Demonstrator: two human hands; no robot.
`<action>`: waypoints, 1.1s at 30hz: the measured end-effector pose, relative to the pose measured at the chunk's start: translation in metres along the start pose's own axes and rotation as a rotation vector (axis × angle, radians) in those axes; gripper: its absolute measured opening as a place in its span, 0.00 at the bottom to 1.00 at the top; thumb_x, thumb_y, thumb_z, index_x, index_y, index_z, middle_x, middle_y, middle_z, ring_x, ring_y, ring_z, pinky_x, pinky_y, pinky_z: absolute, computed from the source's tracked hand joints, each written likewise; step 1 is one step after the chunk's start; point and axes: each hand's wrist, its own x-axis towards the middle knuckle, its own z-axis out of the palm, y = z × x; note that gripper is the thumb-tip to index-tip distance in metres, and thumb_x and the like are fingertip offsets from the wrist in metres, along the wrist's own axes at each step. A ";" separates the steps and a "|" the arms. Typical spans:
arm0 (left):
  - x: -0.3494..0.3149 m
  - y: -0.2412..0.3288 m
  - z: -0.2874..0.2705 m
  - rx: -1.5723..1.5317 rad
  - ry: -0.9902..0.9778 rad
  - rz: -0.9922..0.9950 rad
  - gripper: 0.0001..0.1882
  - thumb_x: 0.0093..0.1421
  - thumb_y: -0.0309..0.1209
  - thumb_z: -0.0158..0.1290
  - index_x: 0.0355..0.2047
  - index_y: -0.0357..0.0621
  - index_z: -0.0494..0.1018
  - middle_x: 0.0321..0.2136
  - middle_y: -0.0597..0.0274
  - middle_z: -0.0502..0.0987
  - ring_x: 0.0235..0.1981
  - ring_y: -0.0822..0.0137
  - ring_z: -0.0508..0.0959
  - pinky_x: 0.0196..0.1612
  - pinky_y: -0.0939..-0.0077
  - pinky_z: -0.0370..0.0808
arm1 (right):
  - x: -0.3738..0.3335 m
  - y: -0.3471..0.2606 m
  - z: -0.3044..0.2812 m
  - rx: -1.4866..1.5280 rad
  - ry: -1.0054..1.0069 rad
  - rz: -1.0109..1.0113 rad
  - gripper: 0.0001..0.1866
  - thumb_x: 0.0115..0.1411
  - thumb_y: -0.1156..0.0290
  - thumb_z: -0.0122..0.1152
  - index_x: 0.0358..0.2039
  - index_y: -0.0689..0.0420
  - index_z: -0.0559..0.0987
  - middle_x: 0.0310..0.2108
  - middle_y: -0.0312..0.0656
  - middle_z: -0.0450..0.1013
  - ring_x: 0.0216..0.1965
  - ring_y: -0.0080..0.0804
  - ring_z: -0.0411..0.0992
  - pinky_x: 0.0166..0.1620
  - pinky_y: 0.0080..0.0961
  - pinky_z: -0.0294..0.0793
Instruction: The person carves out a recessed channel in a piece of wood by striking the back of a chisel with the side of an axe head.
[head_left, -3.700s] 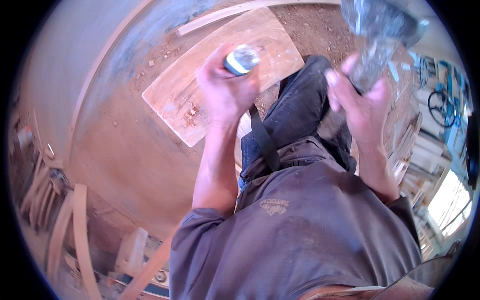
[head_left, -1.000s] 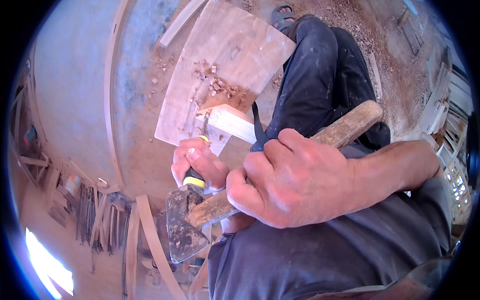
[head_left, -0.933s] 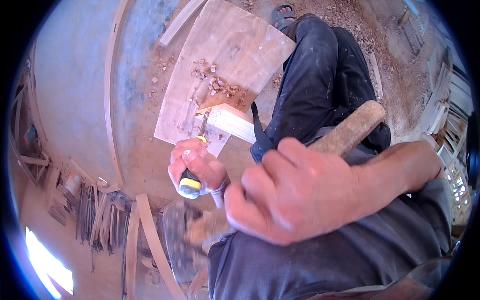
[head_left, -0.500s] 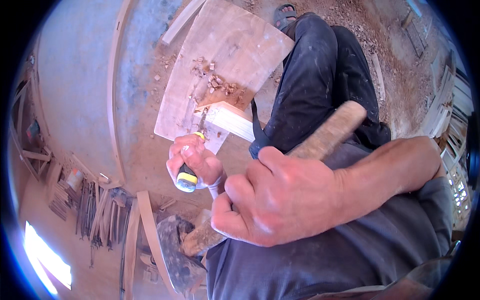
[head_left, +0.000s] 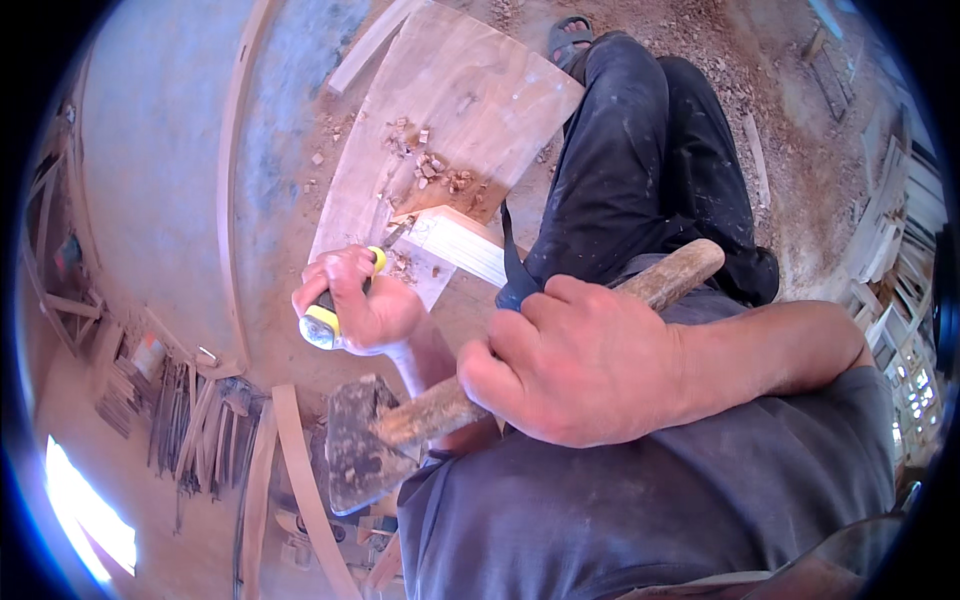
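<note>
My left hand is closed round the black and yellow handle of a chisel. The chisel's blade slants toward the end of a pale squared timber, where its tip meets or nearly meets the wood. My right hand grips an adze by its thick wooden handle, which runs across my lap. The adze's dark, worn metal head hangs nearer to me than the chisel, in front of my left forearm. Beneath the timber lies a flat wooden board, scattered with wood chips.
My bent legs are right of the board, with a dark strap beside the timber. A long curved wood strip lies on the left. Stacked rods and sticks stand at lower left; scrap timber is piled far right.
My left hand has shifted left and tilted the chisel lower. The adze has swung up and right in my right hand, its head now showing more fully.
</note>
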 end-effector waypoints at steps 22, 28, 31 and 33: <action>-0.017 0.024 0.004 0.247 -0.034 0.170 0.07 0.57 0.22 0.46 0.23 0.42 0.60 0.13 0.59 0.64 0.14 0.68 0.65 0.21 0.70 0.70 | 0.005 0.001 0.002 0.065 -0.034 -0.009 0.13 0.51 0.66 0.61 0.33 0.59 0.72 0.20 0.34 0.61 0.18 0.26 0.64 0.22 0.26 0.61; -0.025 0.022 0.012 0.294 -0.168 0.106 0.07 0.59 0.18 0.49 0.30 0.40 0.61 0.21 0.54 0.69 0.21 0.65 0.70 0.26 0.66 0.71 | 0.008 -0.008 -0.017 -0.140 0.098 -0.080 0.15 0.50 0.64 0.62 0.34 0.58 0.71 0.20 0.33 0.58 0.17 0.24 0.61 0.22 0.24 0.57; -0.026 0.028 0.017 0.369 -0.147 0.079 0.07 0.60 0.19 0.50 0.30 0.40 0.61 0.21 0.52 0.71 0.22 0.64 0.71 0.26 0.65 0.72 | 0.017 0.008 -0.008 -0.281 -0.019 0.020 0.15 0.48 0.65 0.62 0.33 0.58 0.70 0.20 0.33 0.57 0.17 0.23 0.60 0.21 0.25 0.55; -0.024 0.034 0.014 0.425 -0.181 0.035 0.08 0.60 0.20 0.50 0.30 0.40 0.61 0.21 0.51 0.71 0.22 0.64 0.71 0.27 0.64 0.73 | 0.021 0.005 -0.012 -0.253 -0.015 0.028 0.15 0.48 0.66 0.62 0.32 0.58 0.69 0.19 0.33 0.58 0.17 0.23 0.60 0.21 0.25 0.55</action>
